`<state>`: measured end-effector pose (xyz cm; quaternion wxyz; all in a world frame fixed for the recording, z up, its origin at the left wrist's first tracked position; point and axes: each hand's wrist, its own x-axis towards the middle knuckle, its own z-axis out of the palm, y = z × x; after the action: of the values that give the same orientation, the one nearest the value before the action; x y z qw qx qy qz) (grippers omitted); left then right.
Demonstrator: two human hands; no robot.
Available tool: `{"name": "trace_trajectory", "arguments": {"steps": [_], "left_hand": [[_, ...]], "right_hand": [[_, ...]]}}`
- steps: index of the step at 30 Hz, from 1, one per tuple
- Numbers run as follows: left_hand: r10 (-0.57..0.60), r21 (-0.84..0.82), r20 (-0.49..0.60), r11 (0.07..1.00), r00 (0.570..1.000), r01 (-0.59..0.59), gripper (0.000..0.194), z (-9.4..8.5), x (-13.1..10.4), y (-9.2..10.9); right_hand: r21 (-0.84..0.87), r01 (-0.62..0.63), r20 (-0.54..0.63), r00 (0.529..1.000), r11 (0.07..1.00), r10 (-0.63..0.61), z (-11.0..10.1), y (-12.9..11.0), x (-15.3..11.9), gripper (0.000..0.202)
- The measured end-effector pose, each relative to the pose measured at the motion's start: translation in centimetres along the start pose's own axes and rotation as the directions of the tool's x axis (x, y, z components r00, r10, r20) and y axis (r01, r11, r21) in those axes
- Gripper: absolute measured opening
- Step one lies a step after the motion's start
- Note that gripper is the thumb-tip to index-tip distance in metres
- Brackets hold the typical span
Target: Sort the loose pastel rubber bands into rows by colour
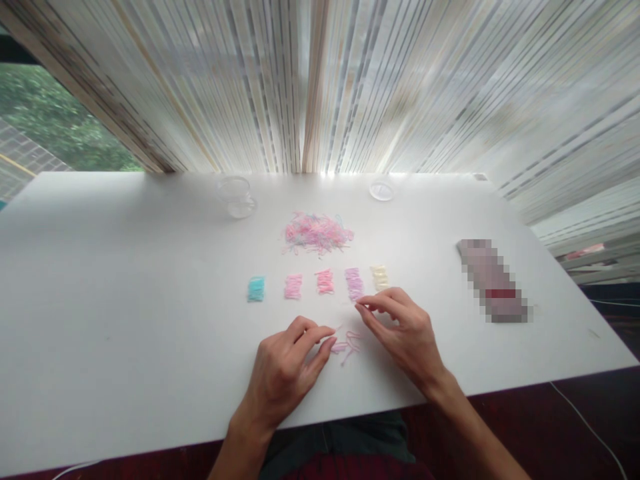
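Five small stacks of rubber bands lie in a row: teal, light pink, coral pink, lilac and pale yellow. My right hand pinches thumb and forefinger at the lower end of the lilac stack, on what looks like a thin lilac band, mostly hidden. Beside a few loose lilac-pink bands rests my left hand, its thumb and forefinger tips slightly apart. Beyond the row is a tangled heap of mixed bands.
A clear round container stands at the back left of the white table. A clear round lid lies at the back right. Farther right is a blurred-out oblong object. Striped string curtains hang along the back edge.
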<state>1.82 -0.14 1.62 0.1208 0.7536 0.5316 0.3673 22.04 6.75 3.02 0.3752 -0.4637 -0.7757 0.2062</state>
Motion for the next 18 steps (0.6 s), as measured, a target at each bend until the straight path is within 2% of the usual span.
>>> {"name": "trace_trajectory", "arguments": {"steps": [5, 11, 15, 18], "left_hand": [[0.004, 0.022, 0.020, 1.000, 1.000, -0.004, 0.011, 0.1, 0.0, 0.0], [0.009, 0.036, 0.019, 0.999, 1.000, -0.010, 0.012, 0.0, 0.1, 0.1], [0.010, 0.031, -0.049, 0.999, 0.999, -0.008, 0.010, 0.1, 0.1, 0.1], [-0.057, 0.066, -0.152, 0.996, 0.987, 0.068, 0.011, 0.2, 0.0, 0.1]], "right_hand": [[-0.058, 0.047, 0.026, 0.999, 0.997, -0.045, 1.6, -0.2, 1.5, 0.013], [-0.052, 0.049, 0.065, 0.997, 0.997, -0.046, 2.9, -0.8, 1.9, 0.012], [-0.007, 0.072, 0.074, 0.995, 0.997, -0.071, 3.7, -1.5, 2.2, 0.012], [0.011, 0.087, 0.082, 0.993, 0.996, -0.087, 4.4, -2.1, 2.5, 0.012]]}}
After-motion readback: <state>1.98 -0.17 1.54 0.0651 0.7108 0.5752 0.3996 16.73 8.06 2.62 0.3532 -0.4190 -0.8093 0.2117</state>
